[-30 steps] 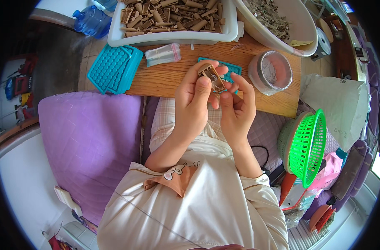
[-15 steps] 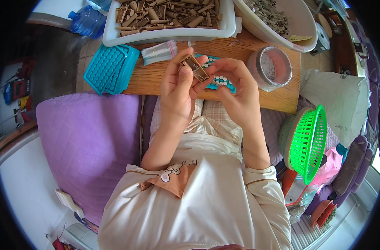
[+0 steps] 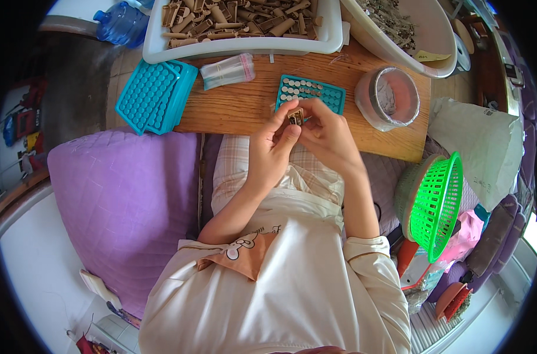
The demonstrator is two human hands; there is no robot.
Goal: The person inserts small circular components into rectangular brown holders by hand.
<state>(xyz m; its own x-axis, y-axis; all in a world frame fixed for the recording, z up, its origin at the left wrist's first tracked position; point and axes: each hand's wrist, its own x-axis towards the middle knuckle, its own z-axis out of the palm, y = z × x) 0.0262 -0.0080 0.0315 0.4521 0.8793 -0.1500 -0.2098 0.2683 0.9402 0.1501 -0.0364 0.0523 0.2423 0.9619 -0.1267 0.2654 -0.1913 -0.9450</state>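
Brown, hollow plastic casing (image 3: 295, 118) sits pinched in my left grip (image 3: 271, 148), near the teal rectangular tray (image 3: 334, 99); I cannot tell whether my right grip (image 3: 329, 140), alongside, pinches it.

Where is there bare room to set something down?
The wooden table is bare between the stacked teal trays and the left hand, nearer than the plastic sleeves. A smaller patch lies between the pinkish tub and the near edge. The far side is crowded by the white bin and basin; the disc tray and right hand crowd the middle.
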